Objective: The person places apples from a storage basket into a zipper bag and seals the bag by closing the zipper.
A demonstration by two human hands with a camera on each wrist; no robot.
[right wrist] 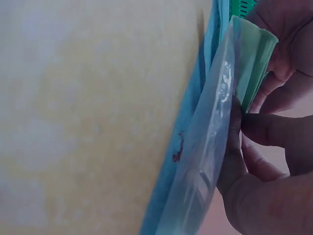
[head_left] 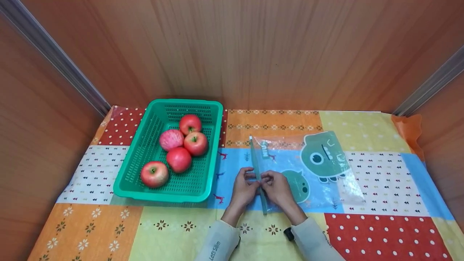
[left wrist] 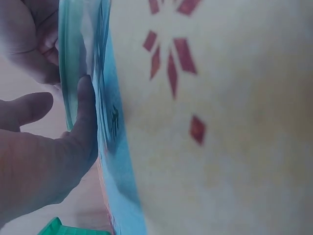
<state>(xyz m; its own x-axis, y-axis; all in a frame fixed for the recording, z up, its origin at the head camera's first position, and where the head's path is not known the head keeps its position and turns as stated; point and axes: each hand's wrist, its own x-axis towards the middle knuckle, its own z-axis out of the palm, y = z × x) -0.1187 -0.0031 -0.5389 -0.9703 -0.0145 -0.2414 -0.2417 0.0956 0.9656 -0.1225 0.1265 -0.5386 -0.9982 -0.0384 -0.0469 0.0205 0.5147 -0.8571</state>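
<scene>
A clear plastic zip bag (head_left: 322, 188) printed with green cartoon monsters lies flat, its green zip strip (head_left: 254, 156) toward the basket. My right hand (head_left: 277, 186) pinches the strip's edge between thumb and index finger, as the right wrist view shows. My left hand (head_left: 244, 188) is on the strip's other side, close against the right hand. In the left wrist view its index finger (left wrist: 87, 105) touches the green edge, while the thumb (left wrist: 32, 108) stands apart from it. The strip is raised a little between the hands.
Left of the hands stands a green plastic basket (head_left: 216, 145) holding several red apples (head_left: 179, 160). A patchwork cloth (head_left: 384, 235) covers the table. Wooden panels (head_left: 275, 54) enclose the back and sides. An orange piece of material (head_left: 409, 132) hangs at the right back corner.
</scene>
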